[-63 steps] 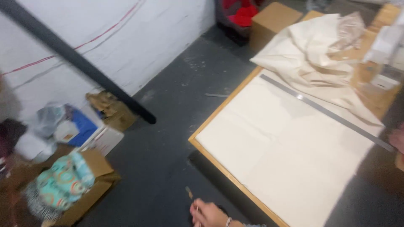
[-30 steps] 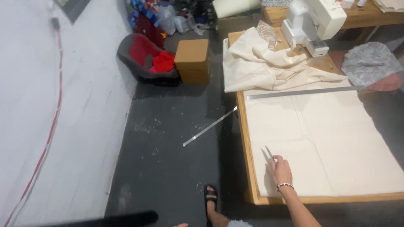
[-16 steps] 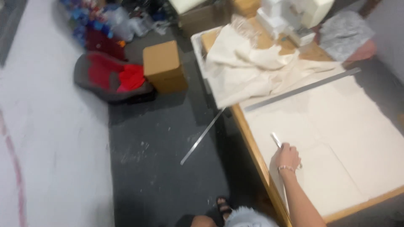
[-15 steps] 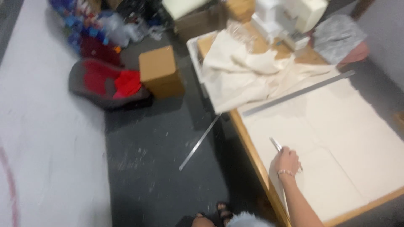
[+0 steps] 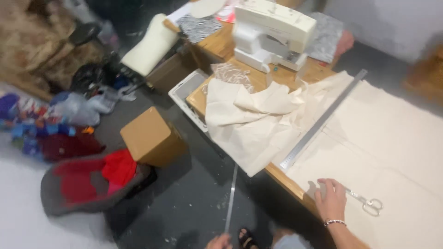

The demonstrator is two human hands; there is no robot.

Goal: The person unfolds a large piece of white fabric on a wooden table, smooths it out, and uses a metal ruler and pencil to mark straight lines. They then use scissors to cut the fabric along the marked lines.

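Cream cloth [image 5: 397, 152] uncut under ruler [image 5: 323, 120]; your right hand [image 5: 331, 199] lies flat, fingers spread, beside scissors [image 5: 364, 201]; left hand [image 5: 219, 241] reaches for floor rod [image 5: 230, 198], grip unclear.

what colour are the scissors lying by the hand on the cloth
Silvery metal scissors, all one colour, lying beside the right hand; the head view shows them.

shiny metal scissors [image 5: 364, 201] on matt cream cloth [image 5: 383, 152], wooden table [image 5: 281, 177]

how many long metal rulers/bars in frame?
2. One long silver metal ruler lies diagonally on the cream fabric on the wooden table. One thin metal bar lies on the dark floor, by the left hand.
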